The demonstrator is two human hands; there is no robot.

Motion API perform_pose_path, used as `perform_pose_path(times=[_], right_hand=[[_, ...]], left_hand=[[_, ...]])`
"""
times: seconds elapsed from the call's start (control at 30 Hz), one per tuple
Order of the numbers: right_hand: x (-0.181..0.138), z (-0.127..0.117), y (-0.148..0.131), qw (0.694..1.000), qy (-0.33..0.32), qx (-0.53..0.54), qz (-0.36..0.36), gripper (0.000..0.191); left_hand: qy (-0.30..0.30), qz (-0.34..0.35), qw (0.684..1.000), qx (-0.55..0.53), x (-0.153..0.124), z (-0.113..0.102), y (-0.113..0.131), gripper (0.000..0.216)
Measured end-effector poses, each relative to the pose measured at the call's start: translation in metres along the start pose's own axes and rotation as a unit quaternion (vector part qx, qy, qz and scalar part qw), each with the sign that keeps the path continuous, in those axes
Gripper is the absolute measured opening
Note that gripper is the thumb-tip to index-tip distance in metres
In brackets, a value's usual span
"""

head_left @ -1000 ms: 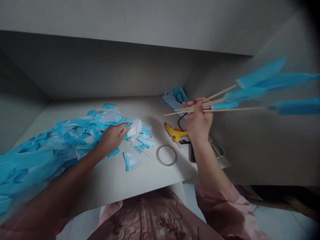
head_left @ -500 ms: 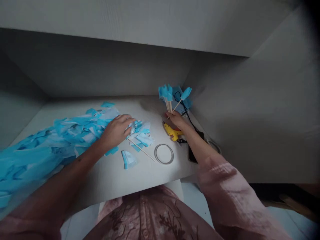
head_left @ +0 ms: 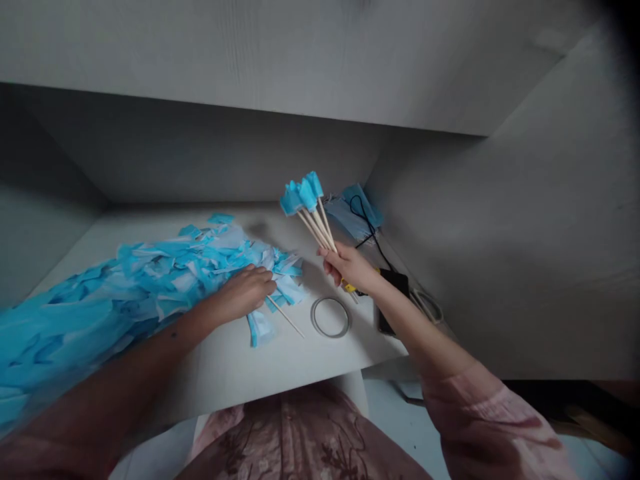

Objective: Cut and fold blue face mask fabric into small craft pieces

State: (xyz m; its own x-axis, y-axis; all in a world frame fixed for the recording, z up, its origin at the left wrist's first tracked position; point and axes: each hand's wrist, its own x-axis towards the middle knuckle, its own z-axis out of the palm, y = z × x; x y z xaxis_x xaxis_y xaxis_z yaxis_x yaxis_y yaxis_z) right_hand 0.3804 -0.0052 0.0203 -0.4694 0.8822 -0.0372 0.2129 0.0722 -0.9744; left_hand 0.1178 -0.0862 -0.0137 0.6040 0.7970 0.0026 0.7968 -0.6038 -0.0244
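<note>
My right hand (head_left: 349,267) is closed round a bundle of thin wooden sticks (head_left: 320,230), raised above the table. Their upper ends are wrapped in blue fabric pieces (head_left: 303,193), fanned a little. My left hand (head_left: 250,290) rests low at the right end of a heap of blue and white fabric scraps (head_left: 165,277), its fingers curled together. From under those fingers a single wooden stick (head_left: 287,317) slants toward the table's front edge; the fingers cover its upper end. A yellow glue gun (head_left: 349,287) lies mostly hidden behind my right hand.
A grey ring (head_left: 331,317) lies between my hands near the front edge, with a loose scrap (head_left: 260,328) to its left. On the right are a dark phone (head_left: 387,320), a black cord (head_left: 383,247) and blue face masks (head_left: 353,217). A shelf (head_left: 250,60) overhangs the table.
My right hand has lifted toward me, gathering the separate stick into its bundle, which has swung left. My left hand has come down, its fingers curling at the lone stick's upper end.
</note>
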Motion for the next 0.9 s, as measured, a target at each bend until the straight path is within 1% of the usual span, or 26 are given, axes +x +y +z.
perform_pose_path(times=[0.1,0.2,0.27,0.37,0.43,0.53,0.57,0.63,0.7,0.77,0.8,0.83,0.9], right_hand=[[-0.021,0.016,0.007,0.999,-0.038,-0.03,-0.003,0.025],[-0.035,0.036,0.008,0.988,-0.046,-0.143,-0.032,0.022],[-0.038,0.048,0.004,0.977,-0.057,-0.2,-0.049,0.023],[-0.037,0.058,-0.003,0.974,-0.108,-0.196,-0.038,0.021],[-0.035,0.058,-0.004,0.975,-0.122,-0.182,-0.043,0.017],[-0.039,0.048,-0.002,0.977,-0.108,-0.168,-0.067,0.012],[-0.042,0.043,-0.001,0.98,-0.112,-0.153,-0.065,0.011],[-0.052,0.031,-0.001,0.983,-0.141,-0.114,-0.039,0.016],[-0.064,0.018,-0.003,0.982,-0.176,-0.072,-0.002,0.024],[-0.075,0.003,-0.005,0.982,-0.184,-0.044,0.03,0.03],[-0.079,-0.006,-0.007,0.985,-0.166,-0.031,0.038,0.033],[-0.082,-0.016,-0.008,0.99,-0.135,-0.022,0.04,0.034],[-0.081,-0.042,-0.008,0.999,-0.036,-0.021,0.031,0.034]], left_hand=[[0.051,0.02,0.998,-0.009,-0.001,-0.003,-0.004,0.014],[0.105,0.007,0.994,-0.01,-0.002,-0.001,-0.006,0.015],[0.119,-0.004,0.993,-0.014,-0.002,0.002,-0.006,0.02],[0.135,-0.013,0.989,-0.055,0.0,0.004,-0.006,0.023],[0.145,-0.017,0.986,-0.082,0.001,0.004,-0.007,0.024],[0.152,-0.018,0.985,-0.084,0.001,0.002,-0.014,0.026],[0.155,-0.024,0.985,-0.077,0.001,0.003,-0.018,0.025],[0.163,-0.045,0.983,-0.065,0.0,0.004,-0.026,0.025],[0.167,-0.069,0.981,-0.065,-0.002,0.006,-0.033,0.031],[0.159,-0.08,0.981,-0.077,-0.004,0.008,-0.039,0.034],[0.156,-0.081,0.981,-0.085,-0.006,0.009,-0.04,0.034],[0.156,-0.081,0.98,-0.094,-0.007,0.008,-0.04,0.035],[0.167,-0.08,0.977,-0.111,-0.007,0.005,-0.037,0.037]])
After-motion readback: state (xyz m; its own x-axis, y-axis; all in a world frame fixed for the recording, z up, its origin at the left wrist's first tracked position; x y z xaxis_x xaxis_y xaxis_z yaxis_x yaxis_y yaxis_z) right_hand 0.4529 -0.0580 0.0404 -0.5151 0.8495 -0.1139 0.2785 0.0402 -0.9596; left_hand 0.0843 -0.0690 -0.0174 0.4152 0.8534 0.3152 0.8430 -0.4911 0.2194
